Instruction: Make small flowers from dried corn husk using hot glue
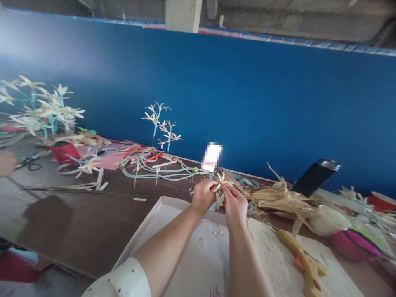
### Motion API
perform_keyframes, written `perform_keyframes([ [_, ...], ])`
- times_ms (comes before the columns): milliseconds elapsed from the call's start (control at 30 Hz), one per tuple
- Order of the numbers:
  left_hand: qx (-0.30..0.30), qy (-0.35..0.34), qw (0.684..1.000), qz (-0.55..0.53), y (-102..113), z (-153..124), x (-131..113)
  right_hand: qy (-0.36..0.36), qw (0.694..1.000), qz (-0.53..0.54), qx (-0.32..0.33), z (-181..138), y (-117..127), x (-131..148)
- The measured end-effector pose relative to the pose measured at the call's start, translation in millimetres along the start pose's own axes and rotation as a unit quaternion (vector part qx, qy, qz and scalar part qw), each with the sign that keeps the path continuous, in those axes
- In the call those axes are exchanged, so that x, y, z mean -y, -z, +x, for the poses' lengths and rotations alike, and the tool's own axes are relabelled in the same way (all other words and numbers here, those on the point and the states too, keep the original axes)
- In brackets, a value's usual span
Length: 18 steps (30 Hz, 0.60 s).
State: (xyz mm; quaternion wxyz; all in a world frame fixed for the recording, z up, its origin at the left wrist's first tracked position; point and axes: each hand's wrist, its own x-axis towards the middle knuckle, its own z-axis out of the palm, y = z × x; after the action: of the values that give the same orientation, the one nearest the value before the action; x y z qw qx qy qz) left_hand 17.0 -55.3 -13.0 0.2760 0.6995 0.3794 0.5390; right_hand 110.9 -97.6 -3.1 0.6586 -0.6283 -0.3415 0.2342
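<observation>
Above the far edge of a white box lid (185, 231), both my hands meet at a small pale flower made of dried husk strips (221, 178). My left hand (204, 197) pinches it from the left, fingertips pressed together. From the right, the fingers of my right hand (235, 203) close on the same flower. A strip of husk hangs below the fingertips. Part of the flower is hidden behind my fingers. Inside the lid lies a small white flower-shaped piece (218, 235).
Dried husks (278, 200), a tilted black flask (315, 177), a pink bowl (355, 245) and a yellow glue gun (301, 264) lie to the right. A phone (212, 157), pale blue cords (167, 177) and finished husk flowers (168, 136) are behind. At far left shows another person's hand (8, 163).
</observation>
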Motion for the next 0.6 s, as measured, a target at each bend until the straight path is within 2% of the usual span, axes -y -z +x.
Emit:
perform_keyframes([
  [333, 0.003, 0.050, 0.998, -0.048, -3.6, 2.4, 2.6, 0.022, 0.999, 0.024, -0.006, 0.6, 0.4, 1.5],
  [600, -0.011, 0.011, 1.000, -0.025, -1.4, 0.9, 0.7, 0.004, 0.999, 0.046, -0.002, 0.5, -0.9, 0.3],
])
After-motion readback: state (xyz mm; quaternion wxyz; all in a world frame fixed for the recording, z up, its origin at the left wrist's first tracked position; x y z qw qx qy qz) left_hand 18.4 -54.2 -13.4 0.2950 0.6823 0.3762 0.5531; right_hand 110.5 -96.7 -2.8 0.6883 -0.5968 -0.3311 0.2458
